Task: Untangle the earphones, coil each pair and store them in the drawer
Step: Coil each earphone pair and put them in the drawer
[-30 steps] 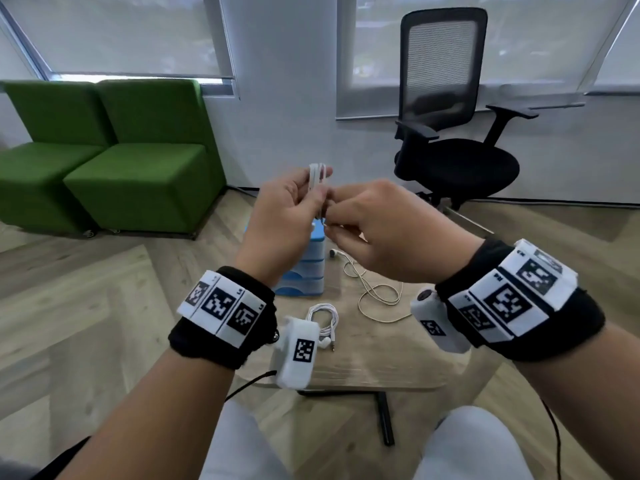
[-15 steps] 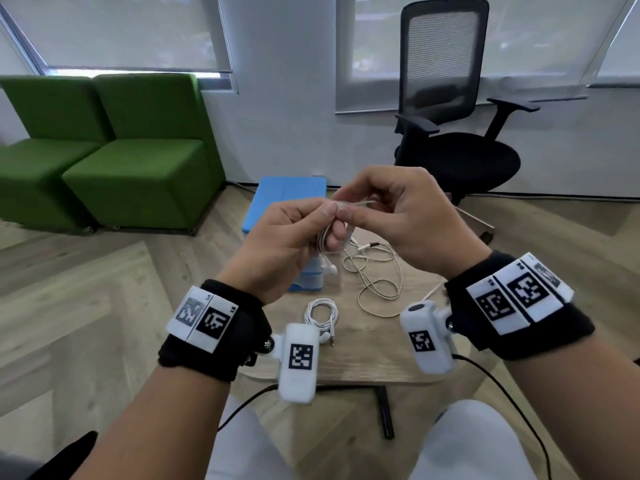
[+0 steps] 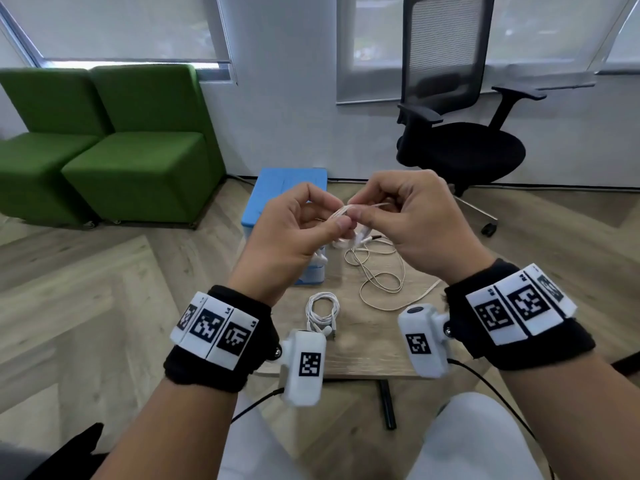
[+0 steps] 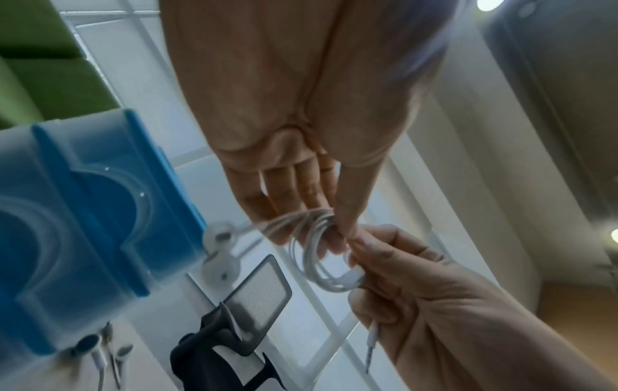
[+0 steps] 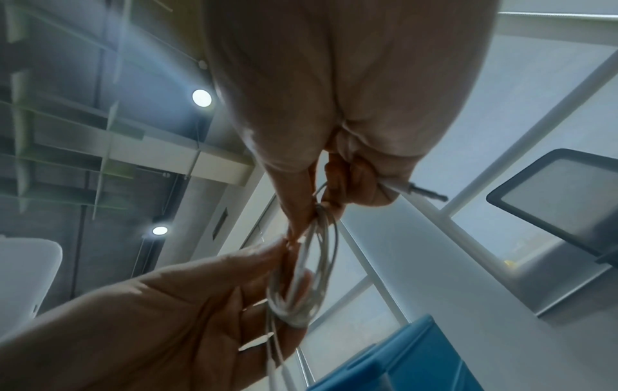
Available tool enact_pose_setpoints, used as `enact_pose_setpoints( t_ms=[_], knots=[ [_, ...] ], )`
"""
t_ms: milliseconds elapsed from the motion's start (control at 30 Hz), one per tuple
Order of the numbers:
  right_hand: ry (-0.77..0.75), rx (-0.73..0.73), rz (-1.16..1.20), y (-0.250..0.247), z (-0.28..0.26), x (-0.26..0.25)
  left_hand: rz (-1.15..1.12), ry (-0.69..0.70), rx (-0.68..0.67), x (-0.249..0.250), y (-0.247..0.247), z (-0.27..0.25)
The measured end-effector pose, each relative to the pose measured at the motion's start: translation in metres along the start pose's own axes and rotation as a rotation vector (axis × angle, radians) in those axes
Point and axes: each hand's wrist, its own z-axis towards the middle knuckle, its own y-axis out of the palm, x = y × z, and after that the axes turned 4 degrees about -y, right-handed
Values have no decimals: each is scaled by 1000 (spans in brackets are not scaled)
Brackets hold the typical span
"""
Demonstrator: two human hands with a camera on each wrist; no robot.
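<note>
We hold the white coil [image 4: 317, 254] in the air above the table [image 3: 367, 344]: left hand [image 3: 294, 237] fingers pinch the loops flat, right hand [image 3: 412, 223] pinches the plug end, probably to wrap it; the drawer unit [image 3: 287, 192] waits just beyond.

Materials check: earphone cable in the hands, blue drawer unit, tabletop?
Earphone cable: looks like smooth white rubbery plastic, slight sheen, bends into tight loops; its plug has a metallic-looking tip.
Drawer unit: seems moulded plastic, opaque blue frame, translucent glossy drawer fronts.
Tabletop: light wood-grain surface, matte; whether laminate or solid wood cannot be told.
</note>
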Motion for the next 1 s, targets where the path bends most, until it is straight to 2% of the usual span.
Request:
enact_pose_setpoints(
  t_ms=[100, 200, 400, 567, 867, 1000],
  knots=[
    [9, -1, -28, 0, -1, -2, 149, 45, 36, 2, -1, 2],
    [21, -10, -9, 2, 1, -2, 180, 73, 75, 2, 1, 1],
    [30, 12, -155, -6, -9, 1, 56, 37, 189, -7, -5, -4],
    [28, 15, -315, 1, -11, 10, -72, -32, 201, -10, -4, -7],
    [93, 78, -162, 18, -12, 18, -249, -119, 224, -20, -1, -13],
    [176, 64, 57, 22, -18, 23, -283, -138, 239, -26, 3, -18]
  ],
)
